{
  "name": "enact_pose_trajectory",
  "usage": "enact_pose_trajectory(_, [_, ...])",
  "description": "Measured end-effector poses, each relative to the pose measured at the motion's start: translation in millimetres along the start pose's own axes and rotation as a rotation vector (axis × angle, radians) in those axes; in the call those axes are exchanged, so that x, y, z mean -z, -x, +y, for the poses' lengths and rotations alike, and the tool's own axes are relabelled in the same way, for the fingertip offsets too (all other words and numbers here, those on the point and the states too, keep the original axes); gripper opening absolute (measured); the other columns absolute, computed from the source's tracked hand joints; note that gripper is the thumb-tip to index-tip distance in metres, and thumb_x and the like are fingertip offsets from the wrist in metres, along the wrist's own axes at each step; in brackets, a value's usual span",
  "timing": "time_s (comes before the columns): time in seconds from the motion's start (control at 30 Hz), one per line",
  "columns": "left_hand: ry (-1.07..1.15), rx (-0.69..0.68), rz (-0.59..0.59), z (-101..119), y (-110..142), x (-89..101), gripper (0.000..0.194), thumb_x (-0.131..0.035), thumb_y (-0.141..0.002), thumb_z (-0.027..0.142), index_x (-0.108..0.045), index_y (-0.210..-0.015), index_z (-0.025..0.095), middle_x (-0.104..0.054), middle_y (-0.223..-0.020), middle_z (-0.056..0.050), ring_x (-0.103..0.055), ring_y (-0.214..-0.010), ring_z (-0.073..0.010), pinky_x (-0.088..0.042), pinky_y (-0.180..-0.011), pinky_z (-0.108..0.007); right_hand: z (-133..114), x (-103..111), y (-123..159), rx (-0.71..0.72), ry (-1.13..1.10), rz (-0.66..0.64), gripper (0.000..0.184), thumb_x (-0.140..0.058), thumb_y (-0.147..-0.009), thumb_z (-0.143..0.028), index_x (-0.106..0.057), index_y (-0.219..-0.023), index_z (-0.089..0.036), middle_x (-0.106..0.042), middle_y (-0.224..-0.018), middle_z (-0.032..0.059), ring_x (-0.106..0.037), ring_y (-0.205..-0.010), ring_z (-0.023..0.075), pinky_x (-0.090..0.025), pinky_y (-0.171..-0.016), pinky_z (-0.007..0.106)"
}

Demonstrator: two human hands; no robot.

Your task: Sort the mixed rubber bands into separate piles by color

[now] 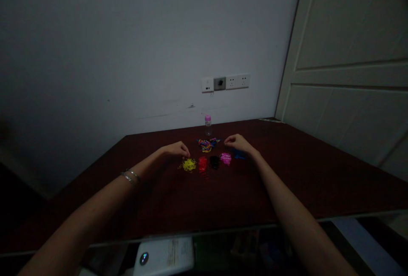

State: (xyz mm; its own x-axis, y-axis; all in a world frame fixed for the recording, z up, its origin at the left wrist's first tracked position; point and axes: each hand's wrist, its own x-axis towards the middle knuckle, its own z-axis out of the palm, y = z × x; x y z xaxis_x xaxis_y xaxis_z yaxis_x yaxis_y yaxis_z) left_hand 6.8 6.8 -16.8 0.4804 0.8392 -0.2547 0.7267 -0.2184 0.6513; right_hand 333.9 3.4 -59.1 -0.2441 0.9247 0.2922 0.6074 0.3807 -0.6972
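Piles of small coloured rubber bands lie on the dark red table. My left hand point(178, 149) is closed, its fingertips pinched just above the yellow pile point(189, 165); whatever is in them is too small to see. My right hand point(238, 142) has its thumb and fingers together, right of the mixed-colour pile point(207, 144) and above the blue pile point(239, 154), which it partly hides. Anything in that pinch cannot be made out. Between the hands sit a red pile point(202, 163), a black pile point(214, 162) and a pink pile point(226, 158).
A small clear bottle with a pink cap point(208, 125) stands behind the mixed pile. Wall sockets point(237, 81) are above the table point(178, 203). Below its front edge lies a white device with a lit display point(165, 257). A pale door point(347, 67) is at right.
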Motion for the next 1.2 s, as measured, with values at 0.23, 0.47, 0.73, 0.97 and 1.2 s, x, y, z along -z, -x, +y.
enact_pose_trajectory(0.23, [-0.015,0.039,0.520,-29,-23,4.1,0.020,-0.061,-0.065,0.032,-0.067,-0.057,0.014,-0.056,-0.047,-0.001,-0.048,-0.046,-0.0112,-0.035,-0.046,-0.020,-20,-28,-8,0.033,0.267,-0.034,0.018,-0.056,-0.074,-0.027,-0.070,-0.084,-0.020,-0.069,-0.086,0.0035,-0.061,-0.081,0.0167,-0.042,-0.069,0.022])
enact_pose_trajectory(0.47, [-0.086,0.134,0.788,-60,-40,0.6,0.018,-0.058,-0.069,0.030,-0.069,-0.065,0.016,-0.065,-0.065,-0.005,-0.060,-0.066,-0.0176,-0.041,-0.058,-0.022,-39,-48,-11,0.008,0.469,-0.137,0.024,-0.056,-0.077,-0.038,-0.068,-0.095,-0.028,-0.067,-0.097,0.0022,-0.060,-0.091,0.0202,-0.042,-0.069,0.024])
enact_pose_trajectory(0.73, [-0.155,0.211,0.877,-82,-45,-2.9,0.027,-0.050,-0.076,0.032,-0.070,-0.081,0.015,-0.069,-0.086,-0.011,-0.062,-0.080,-0.0200,-0.043,-0.067,-0.023,-43,-57,-9,0.090,0.506,-0.211,0.025,-0.051,-0.083,-0.038,-0.068,-0.097,-0.027,-0.066,-0.097,0.0040,-0.060,-0.094,0.0221,-0.043,-0.072,0.026])
enact_pose_trajectory(0.97, [-0.113,0.241,0.928,-94,-44,-0.3,0.029,-0.049,-0.076,0.030,-0.071,-0.082,0.012,-0.069,-0.082,-0.010,-0.063,-0.076,-0.0189,-0.042,-0.066,-0.022,-44,-63,-8,0.099,0.619,-0.155,0.024,-0.045,-0.087,-0.033,-0.063,-0.099,-0.024,-0.062,-0.105,0.0068,-0.056,-0.098,0.0209,-0.043,-0.076,0.028])
enact_pose_trajectory(1.2, [-0.100,0.268,0.935,-86,-41,-2.3,0.028,-0.048,-0.076,0.028,-0.071,-0.078,0.011,-0.069,-0.075,-0.008,-0.062,-0.072,-0.0175,-0.041,-0.064,-0.021,-43,-65,-9,0.125,0.680,-0.140,0.022,-0.040,-0.089,-0.030,-0.059,-0.096,-0.021,-0.060,-0.104,0.0084,-0.056,-0.099,0.0213,-0.044,-0.075,0.028])
